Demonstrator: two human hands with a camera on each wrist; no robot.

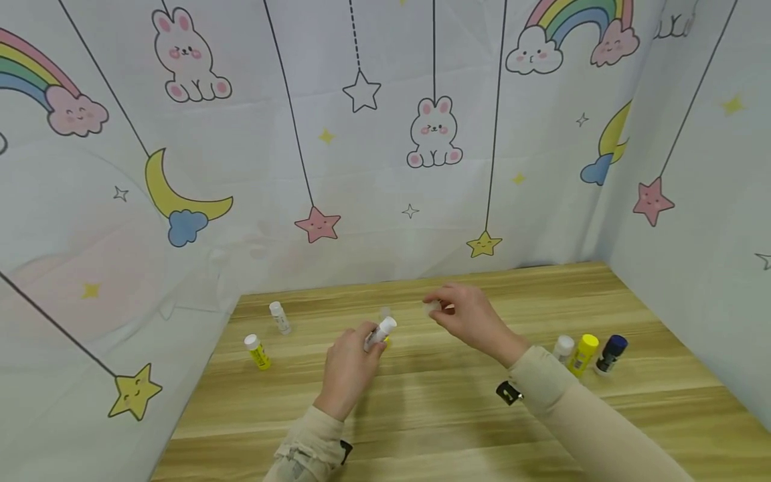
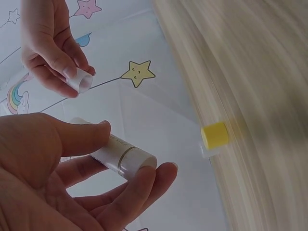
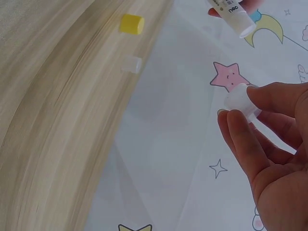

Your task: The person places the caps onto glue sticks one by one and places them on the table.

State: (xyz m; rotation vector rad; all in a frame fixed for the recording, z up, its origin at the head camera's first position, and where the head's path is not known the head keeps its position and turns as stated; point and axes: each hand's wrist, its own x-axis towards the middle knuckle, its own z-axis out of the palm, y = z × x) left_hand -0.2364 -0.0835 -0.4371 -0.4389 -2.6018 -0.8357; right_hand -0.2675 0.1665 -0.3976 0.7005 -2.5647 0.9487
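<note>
In the head view my left hand [image 1: 349, 367] grips a white glue stick [image 1: 379, 333], its top end tilted up to the right. The left wrist view shows thumb and fingers around the stick's barrel [image 2: 114, 151]. Off to the right and apart from it, my right hand [image 1: 472, 323] pinches a translucent white cap [image 1: 432, 307] between thumb and fingertips. In the right wrist view that cap [image 3: 242, 102] is clear of the stick. A yellow cap [image 3: 131, 24] and a second translucent cap [image 3: 131, 64] lie on the table, partly hidden behind the left hand in the head view.
At the table's left stand a white glue stick [image 1: 280, 318] and a yellow one with a white top [image 1: 258, 352]. Near the right forearm stand white [image 1: 563, 347], yellow [image 1: 583, 355] and dark blue [image 1: 612, 353] sticks. A patterned cloth [image 1: 373, 167] hangs behind the wooden table [image 1: 446, 415].
</note>
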